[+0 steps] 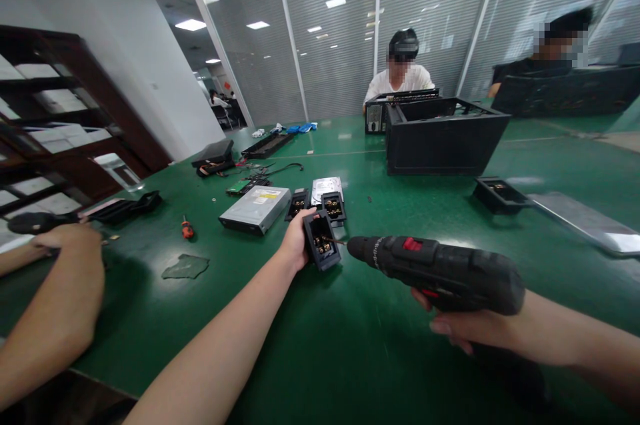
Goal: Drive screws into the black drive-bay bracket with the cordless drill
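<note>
My left hand (295, 243) is closed on the edge of a small black plastic box (313, 223) with brass-coloured terminals inside, tilted up off the table. My right hand (473, 328) grips a black cordless drill (445, 271) with red switches. Its thin bit points left into the open face of the box; whether the tip touches a screw I cannot make out. Just behind lie two similar black boxes, one on the left (297, 203) and one on the right (333, 207), beside a silver hard drive (327, 186). Left of them is a grey optical drive (255, 207).
A co-worker's arm (65, 305) reaches in from the left. An orange screwdriver (187, 227) and a dark flat scrap (185, 267) lie nearby. Black computer cases (440, 145) stand at the back. Another black box (500, 193) and a metal panel (585, 218) are at right.
</note>
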The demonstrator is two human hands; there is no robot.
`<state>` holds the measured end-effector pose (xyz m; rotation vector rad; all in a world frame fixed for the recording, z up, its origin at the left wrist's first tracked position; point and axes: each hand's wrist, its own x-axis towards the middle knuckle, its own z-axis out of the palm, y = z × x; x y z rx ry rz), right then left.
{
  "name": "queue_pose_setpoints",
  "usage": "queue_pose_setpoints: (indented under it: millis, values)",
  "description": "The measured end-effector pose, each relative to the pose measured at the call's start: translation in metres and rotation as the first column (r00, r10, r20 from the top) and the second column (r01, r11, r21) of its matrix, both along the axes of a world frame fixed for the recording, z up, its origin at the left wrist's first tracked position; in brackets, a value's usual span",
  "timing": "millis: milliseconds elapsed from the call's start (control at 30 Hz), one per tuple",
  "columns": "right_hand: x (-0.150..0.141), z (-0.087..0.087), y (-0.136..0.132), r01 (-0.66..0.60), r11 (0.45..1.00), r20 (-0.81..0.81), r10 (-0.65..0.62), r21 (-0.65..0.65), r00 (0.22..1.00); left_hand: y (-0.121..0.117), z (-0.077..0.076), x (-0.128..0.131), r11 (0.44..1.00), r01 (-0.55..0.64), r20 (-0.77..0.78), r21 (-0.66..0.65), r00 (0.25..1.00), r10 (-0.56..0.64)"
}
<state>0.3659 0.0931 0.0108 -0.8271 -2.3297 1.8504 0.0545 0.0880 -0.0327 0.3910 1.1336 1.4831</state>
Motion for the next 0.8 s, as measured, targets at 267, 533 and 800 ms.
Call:
queue_pose_setpoints:
  millis: [267,533,800]
  values:
    - [-0.0002,0.0026,-0.0018,0.003,1.000,0.007,-0.003,0.011,1.000,-0.0002,-0.0025,-0.0010,1.000,-0.006,-0.009,0.003,1.000,0.006]
    - [0.0011,-0.0033,0.0004,0.007,1.000,-0.030,-0.007,-0.004,1.000,0.0002,-0.0008,0.0012,1.000,-0.005,0.003,-0.001,1.000,0.005]
    - [0.0010,-0.0009,-0.0006,0.006,1.000,-0.020,-0.006,0.007,1.000,0.0006,-0.0016,0.0005,1.000,0.003,-0.008,0.000,1.000,-0.003]
